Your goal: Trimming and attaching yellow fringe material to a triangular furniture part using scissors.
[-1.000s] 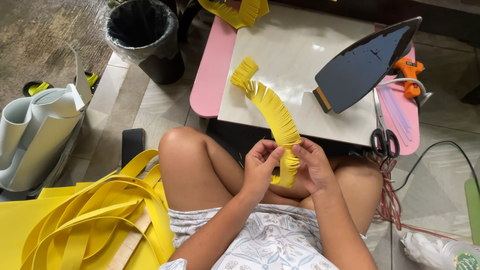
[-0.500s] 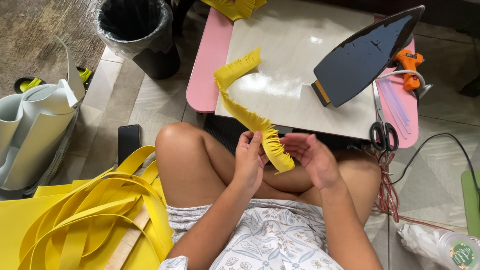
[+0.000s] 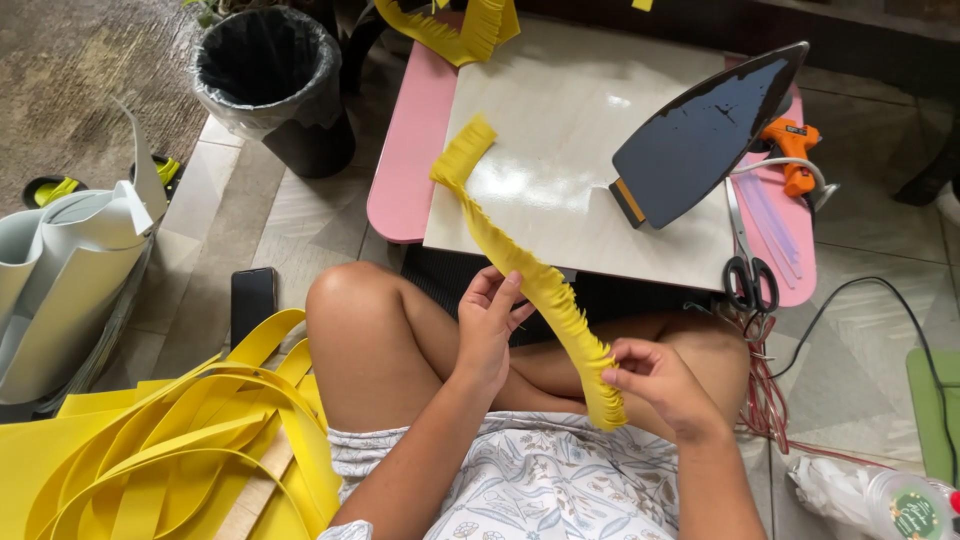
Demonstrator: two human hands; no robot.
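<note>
A long yellow fringed foam strip point(image 3: 520, 270) runs from the white board on the pink table point(image 3: 400, 190) down to my lap. My left hand point(image 3: 490, 320) touches the strip near its middle with the fingers loosely spread. My right hand point(image 3: 660, 385) pinches the strip's lower end between thumb and fingers. Both hands hover above my crossed bare legs.
An upturned clothes iron point(image 3: 700, 130), an orange glue gun point(image 3: 795, 150) and scissors point(image 3: 750, 285) lie on the table's right side. A black bin point(image 3: 265, 80) stands at the far left. Yellow foam strips point(image 3: 170, 440), rolled grey sheets point(image 3: 70, 280) and a phone point(image 3: 252, 300) are on the floor at left.
My hands have moved apart along the strip. The right hand has slid down to the lower end, and the strip now stretches out straighter between table and lap.
</note>
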